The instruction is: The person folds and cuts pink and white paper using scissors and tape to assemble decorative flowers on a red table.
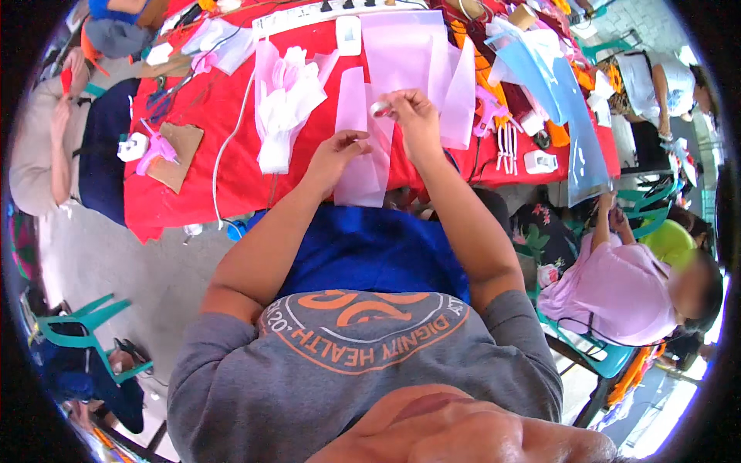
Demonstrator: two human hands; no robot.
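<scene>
My right hand (412, 113) holds a small roll of clear tape (380, 109) between thumb and fingers, above pink wrapping sheets. My left hand (341, 156) is at the left edge of a narrow folded pink sheet (365, 173) that reaches over the table's front edge; whether its fingers grip the sheet I cannot tell. Larger translucent pink sheets (405, 52) lie beyond my hands. To the left rests a bouquet (283, 116) wrapped in white and pink, with thin stems pointing at me. A white tape dispenser (348, 36) stands at the back, beside the pink sheets.
A pink glue gun (159, 151) lies by cardboard (184, 153) on the red tablecloth (191, 202); another glue gun (491, 113) is at right. A white cable (231, 139) crosses left of the bouquet. A power strip (312, 14) is at the back. People sit at both sides, one holding blue film (584, 144).
</scene>
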